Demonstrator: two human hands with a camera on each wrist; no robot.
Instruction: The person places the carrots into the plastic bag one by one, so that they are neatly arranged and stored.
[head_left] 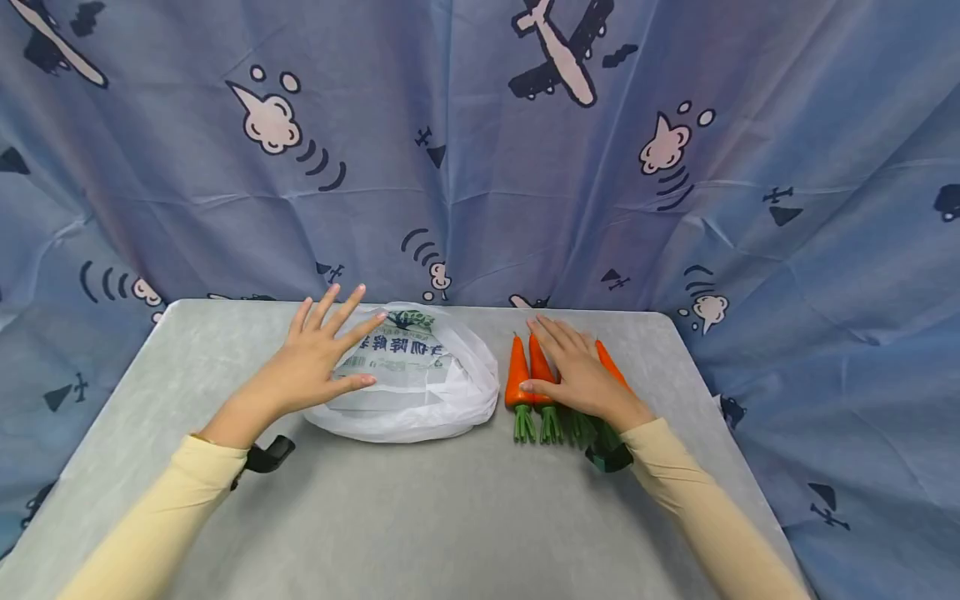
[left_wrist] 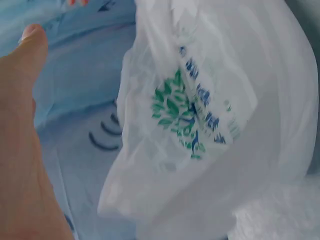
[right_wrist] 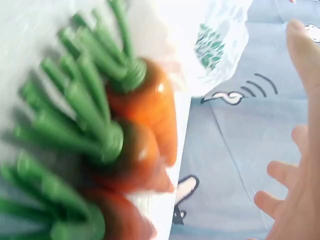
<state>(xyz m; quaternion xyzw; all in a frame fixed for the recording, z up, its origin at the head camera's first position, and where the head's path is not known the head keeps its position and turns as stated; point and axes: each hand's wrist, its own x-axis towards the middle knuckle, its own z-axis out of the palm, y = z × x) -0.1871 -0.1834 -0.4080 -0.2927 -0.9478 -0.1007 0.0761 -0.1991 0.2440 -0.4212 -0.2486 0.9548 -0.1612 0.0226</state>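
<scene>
**Two flat hands, a bag on one side and carrots on the other**

On the grey table (head_left: 420,508), seen from the head camera, the left hand (head_left: 318,362) hovers with fingers spread and straight at the near-left edge of a white plastic bag (head_left: 420,392); whether the fingertips actually touch the film is hard to tell. Just right of the bag lies a row of carrots (head_left: 519,371), long axes pointing away from the person, green tops toward them. The right hand (head_left: 577,375) lies flat across them, fingers extended, gripping nothing. Each hand is nearer its own item.

From the left wrist, the bag (left_wrist: 210,125) fills the frame with its green and blue print, the thumb (left_wrist: 30,50) apart from it.

From the right wrist, the carrots (right_wrist: 145,115) sit directly under the palm, stalks bunched, fingers (right_wrist: 305,55) held straight above the blue patterned backdrop (right_wrist: 240,150).
</scene>
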